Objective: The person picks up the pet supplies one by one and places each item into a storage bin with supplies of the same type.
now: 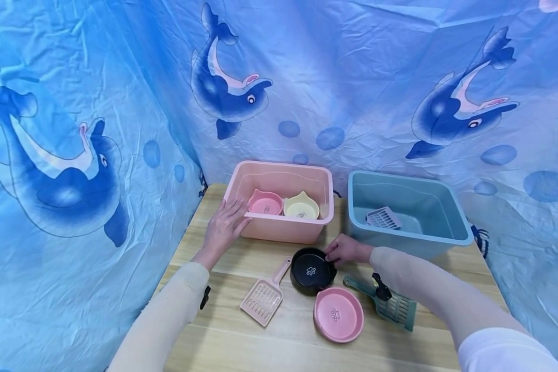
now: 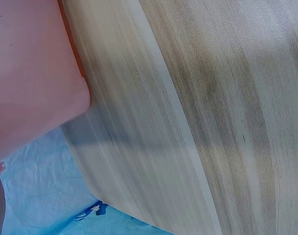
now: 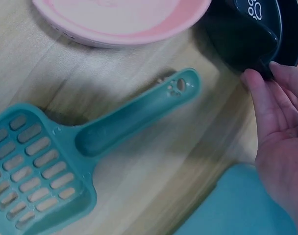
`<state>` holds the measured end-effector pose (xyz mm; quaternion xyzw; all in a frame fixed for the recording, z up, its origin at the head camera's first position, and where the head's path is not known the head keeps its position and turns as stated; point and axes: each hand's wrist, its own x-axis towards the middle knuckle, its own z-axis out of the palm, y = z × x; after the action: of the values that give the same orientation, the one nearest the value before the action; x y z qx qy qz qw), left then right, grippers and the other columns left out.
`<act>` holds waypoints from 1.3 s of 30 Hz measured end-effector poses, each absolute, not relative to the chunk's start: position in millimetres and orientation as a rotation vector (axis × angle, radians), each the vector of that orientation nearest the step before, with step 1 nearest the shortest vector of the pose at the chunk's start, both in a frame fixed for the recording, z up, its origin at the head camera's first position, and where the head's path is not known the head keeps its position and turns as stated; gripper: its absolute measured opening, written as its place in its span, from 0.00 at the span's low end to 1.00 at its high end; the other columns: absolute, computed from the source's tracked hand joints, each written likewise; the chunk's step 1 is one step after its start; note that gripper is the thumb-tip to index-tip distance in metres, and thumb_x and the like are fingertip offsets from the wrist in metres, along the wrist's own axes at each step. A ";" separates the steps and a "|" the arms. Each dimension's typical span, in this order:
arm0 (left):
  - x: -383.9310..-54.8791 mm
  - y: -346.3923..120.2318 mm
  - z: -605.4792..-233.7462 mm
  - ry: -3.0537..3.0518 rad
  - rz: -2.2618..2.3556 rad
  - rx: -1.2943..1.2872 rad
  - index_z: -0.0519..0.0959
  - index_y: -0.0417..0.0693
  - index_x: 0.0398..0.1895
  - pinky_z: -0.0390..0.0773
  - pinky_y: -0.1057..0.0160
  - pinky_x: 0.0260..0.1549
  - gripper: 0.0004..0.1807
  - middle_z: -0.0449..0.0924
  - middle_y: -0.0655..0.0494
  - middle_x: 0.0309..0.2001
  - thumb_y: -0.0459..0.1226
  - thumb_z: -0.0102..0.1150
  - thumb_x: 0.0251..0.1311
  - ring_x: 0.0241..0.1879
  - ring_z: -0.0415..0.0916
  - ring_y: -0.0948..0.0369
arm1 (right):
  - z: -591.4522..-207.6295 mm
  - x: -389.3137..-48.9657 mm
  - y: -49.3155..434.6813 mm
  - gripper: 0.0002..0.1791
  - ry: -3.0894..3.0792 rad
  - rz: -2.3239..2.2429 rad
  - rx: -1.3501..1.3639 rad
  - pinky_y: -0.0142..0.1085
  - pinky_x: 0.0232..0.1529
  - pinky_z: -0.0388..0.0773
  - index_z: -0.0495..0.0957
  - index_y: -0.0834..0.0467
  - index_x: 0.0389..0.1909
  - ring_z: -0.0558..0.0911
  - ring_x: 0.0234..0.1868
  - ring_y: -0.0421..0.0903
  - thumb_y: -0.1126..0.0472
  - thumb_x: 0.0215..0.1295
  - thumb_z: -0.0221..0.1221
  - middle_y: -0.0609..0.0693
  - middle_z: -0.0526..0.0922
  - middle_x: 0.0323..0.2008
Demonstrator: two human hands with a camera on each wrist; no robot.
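In the head view my left hand (image 1: 226, 223) rests on the front left rim of a pink bin (image 1: 279, 231), fingers extended. A pink cat-eared bowl (image 1: 266, 203) and a cream one (image 1: 301, 207) sit inside that bin. My right hand (image 1: 346, 249) pinches the rim of a black bowl (image 1: 310, 274) with a white paw print. The right wrist view shows thumb and fingers at the edge of this bowl, which looks tilted there. Just in front of it lies a pink bowl (image 1: 338, 315) with a paw print.
A pink litter scoop (image 1: 263, 298) lies left of the bowls, and a teal litter scoop (image 3: 119, 117) lies under the right forearm. At the back right stands a blue bin (image 1: 400, 240) with a lilac scoop (image 1: 383, 218) inside. A dolphin-printed curtain (image 1: 307, 77) hangs behind the wooden table (image 1: 242, 346).
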<state>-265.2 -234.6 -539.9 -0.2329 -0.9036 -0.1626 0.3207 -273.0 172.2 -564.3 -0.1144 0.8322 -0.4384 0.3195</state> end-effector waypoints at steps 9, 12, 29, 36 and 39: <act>-266.4 -232.7 -538.8 -2.386 -0.418 -0.603 0.82 0.47 0.67 0.68 0.40 0.76 0.30 0.80 0.43 0.67 0.44 0.76 0.64 0.69 0.78 0.45 | -542.2 -273.7 180.5 0.14 2.141 -1.157 -0.348 0.39 0.40 0.92 0.86 0.73 0.51 0.87 0.31 0.40 0.74 0.66 0.64 0.61 0.92 0.41; -266.7 -232.6 -538.7 -2.379 -0.417 -0.611 0.82 0.47 0.67 0.68 0.40 0.76 0.29 0.82 0.42 0.66 0.44 0.76 0.64 0.68 0.78 0.44 | -533.5 -271.0 182.9 0.14 2.133 -1.148 -0.363 0.37 0.39 0.91 0.86 0.73 0.52 0.87 0.32 0.40 0.73 0.66 0.64 0.61 0.92 0.41; -265.9 -232.4 -536.0 -2.385 -0.417 -0.611 0.82 0.47 0.68 0.68 0.40 0.76 0.30 0.80 0.43 0.67 0.44 0.76 0.64 0.68 0.78 0.44 | -456.8 -254.1 189.3 0.14 2.069 -1.075 -0.389 0.40 0.45 0.91 0.87 0.72 0.52 0.86 0.31 0.39 0.73 0.68 0.62 0.58 0.92 0.41; -264.4 -232.4 -534.3 -2.372 -0.431 -0.617 0.82 0.45 0.67 0.68 0.38 0.76 0.30 0.79 0.42 0.67 0.43 0.77 0.62 0.68 0.78 0.43 | -402.7 -264.6 185.5 0.18 2.151 -0.978 -0.439 0.41 0.47 0.91 0.84 0.74 0.57 0.88 0.39 0.42 0.72 0.69 0.59 0.60 0.92 0.46; -262.3 -231.5 -533.7 -2.383 -0.427 -0.605 0.82 0.46 0.67 0.68 0.39 0.75 0.30 0.79 0.44 0.68 0.43 0.77 0.63 0.68 0.78 0.43 | -380.3 -274.4 186.0 0.18 2.166 -0.972 -0.448 0.43 0.51 0.90 0.83 0.73 0.59 0.88 0.42 0.44 0.72 0.71 0.59 0.63 0.90 0.50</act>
<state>-262.3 -231.5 -533.7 -0.2299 -0.9056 -0.1624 0.3173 -274.4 186.0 -380.3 -0.1734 0.8382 -0.3762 0.3547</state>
